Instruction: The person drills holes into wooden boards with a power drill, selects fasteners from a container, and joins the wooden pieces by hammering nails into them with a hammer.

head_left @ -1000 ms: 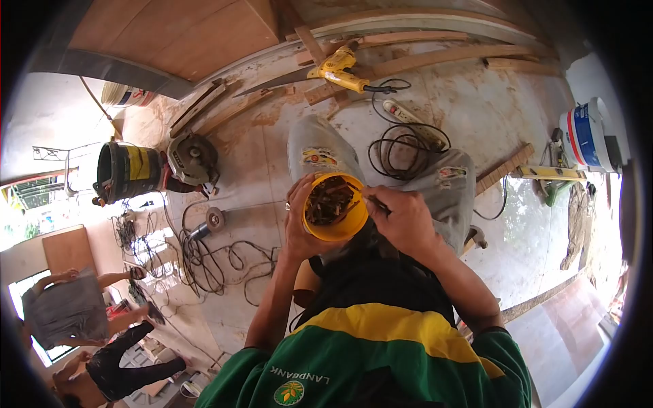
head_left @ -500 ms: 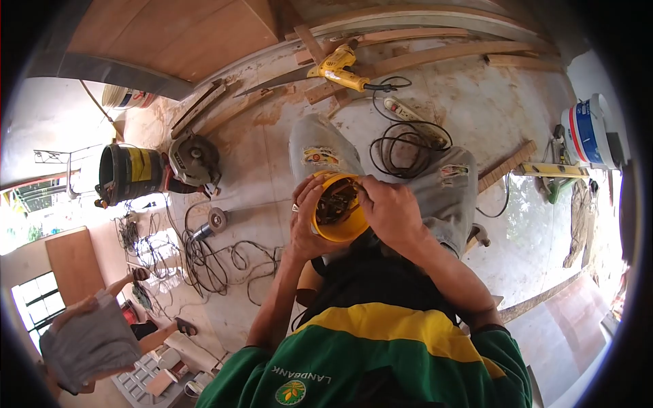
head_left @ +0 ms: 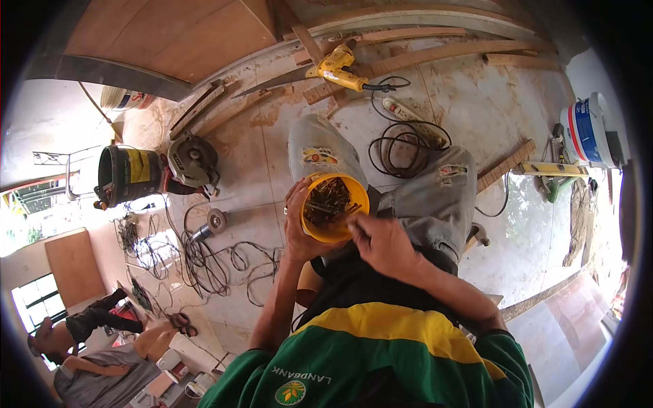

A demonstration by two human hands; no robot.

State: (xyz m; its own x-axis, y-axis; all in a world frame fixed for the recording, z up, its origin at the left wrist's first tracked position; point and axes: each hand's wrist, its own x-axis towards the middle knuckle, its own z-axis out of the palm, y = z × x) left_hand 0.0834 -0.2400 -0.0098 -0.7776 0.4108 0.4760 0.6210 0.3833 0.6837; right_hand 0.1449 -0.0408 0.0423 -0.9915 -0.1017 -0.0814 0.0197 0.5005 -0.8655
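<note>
A yellow container (head_left: pixel 362 197) is tilted open toward the camera above my lap. Inside lie many thin, dark pieces (head_left: pixel 330 200) that look like nails or screws. My left hand (head_left: pixel 299 228) is wrapped round its left and lower side. At the lower right rim is my right hand (head_left: pixel 384 246), its fingers pinched together at the edge of the opening. What those fingers hold, if anything, is too small to make out.
Beyond my knees lie a yellow drill (head_left: pixel 338 70), a coiled black cable (head_left: pixel 401 151) and wood strips (head_left: pixel 442 61). A circular saw (head_left: pixel 194 160), black bucket (head_left: pixel 126 173) and grinder (head_left: pixel 209 224) stand left. Two people (head_left: pixel 109 374) are at lower left; a white bucket (head_left: pixel 590 132) is right.
My right hand has moved from the container's upper right rim down to its lower right. The container has tipped back to show its contents. The people at lower left have shifted.
</note>
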